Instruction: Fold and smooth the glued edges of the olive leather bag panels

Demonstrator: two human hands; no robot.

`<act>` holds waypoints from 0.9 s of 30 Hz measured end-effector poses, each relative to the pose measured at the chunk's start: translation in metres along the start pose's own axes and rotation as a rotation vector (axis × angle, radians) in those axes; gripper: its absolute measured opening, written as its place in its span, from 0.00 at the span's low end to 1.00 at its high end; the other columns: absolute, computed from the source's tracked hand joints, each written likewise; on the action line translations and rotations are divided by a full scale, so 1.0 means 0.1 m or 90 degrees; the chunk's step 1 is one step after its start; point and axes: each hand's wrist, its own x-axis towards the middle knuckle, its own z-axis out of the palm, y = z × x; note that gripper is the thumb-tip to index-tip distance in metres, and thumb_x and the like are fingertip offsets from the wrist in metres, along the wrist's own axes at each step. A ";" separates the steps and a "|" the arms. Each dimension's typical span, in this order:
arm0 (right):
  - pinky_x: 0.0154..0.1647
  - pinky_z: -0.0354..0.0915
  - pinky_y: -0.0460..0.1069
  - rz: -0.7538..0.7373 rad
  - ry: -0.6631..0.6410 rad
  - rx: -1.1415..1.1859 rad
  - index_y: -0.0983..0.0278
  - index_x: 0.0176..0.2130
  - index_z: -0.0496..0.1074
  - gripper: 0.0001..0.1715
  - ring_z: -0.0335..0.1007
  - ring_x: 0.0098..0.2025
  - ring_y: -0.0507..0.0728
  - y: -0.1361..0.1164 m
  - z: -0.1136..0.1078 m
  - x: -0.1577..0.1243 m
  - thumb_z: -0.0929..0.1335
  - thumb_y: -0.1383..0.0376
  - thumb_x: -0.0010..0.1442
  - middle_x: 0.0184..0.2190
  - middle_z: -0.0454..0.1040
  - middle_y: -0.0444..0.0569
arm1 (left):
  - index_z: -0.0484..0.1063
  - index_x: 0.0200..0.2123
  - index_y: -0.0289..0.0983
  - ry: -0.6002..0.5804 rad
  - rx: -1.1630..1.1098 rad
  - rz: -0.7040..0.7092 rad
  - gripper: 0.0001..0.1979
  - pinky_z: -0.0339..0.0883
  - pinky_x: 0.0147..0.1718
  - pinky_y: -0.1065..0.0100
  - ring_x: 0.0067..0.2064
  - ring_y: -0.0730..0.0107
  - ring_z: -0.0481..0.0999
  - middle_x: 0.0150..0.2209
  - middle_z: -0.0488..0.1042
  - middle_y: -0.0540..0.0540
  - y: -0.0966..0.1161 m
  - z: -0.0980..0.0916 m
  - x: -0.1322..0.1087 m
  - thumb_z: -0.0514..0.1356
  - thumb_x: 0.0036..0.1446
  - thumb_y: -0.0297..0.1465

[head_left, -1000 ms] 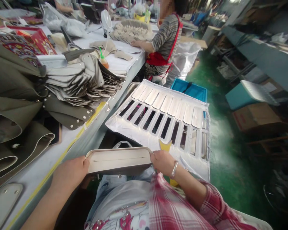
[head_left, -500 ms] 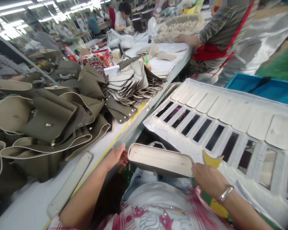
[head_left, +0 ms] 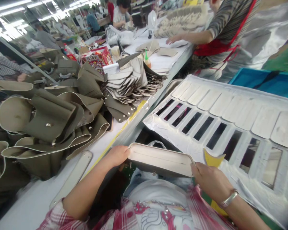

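Between my hands, over my lap, is a dark olive bag body (head_left: 144, 167) with a long cream bottom panel (head_left: 162, 159) facing up. My left hand (head_left: 118, 155) grips its left end, fingers closed on the rim. At the opposite end, my right hand (head_left: 210, 179) pinches the corner, thumb on the near side. A loose pale strip-shaped panel (head_left: 73, 179) with metal studs at its end lies on the table beside my left forearm, which covers part of it.
Olive bag pieces (head_left: 55, 115) are heaped on the left table. Stacked pale panels (head_left: 127, 80) and a green-tipped glue bottle (head_left: 147, 59) stand farther back. At right, a slotted white rack (head_left: 172, 124) carries rows of pale panels. A co-worker's arm (head_left: 194, 37) reaches across the table.
My left hand has closed onto the left end of the bag body, where its fingers were loosely curled before. My right hand keeps its hold. The co-worker's hand has shifted left.
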 end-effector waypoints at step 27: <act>0.24 0.59 0.50 -0.044 -0.084 -0.048 0.69 0.33 0.70 0.12 0.72 0.28 0.63 0.00 -0.01 0.03 0.59 0.70 0.60 0.26 0.72 0.55 | 0.68 0.25 0.36 -0.029 -0.022 0.068 0.18 0.57 0.30 0.68 0.32 0.65 0.70 0.28 0.73 0.45 -0.09 0.01 0.09 0.45 0.59 0.37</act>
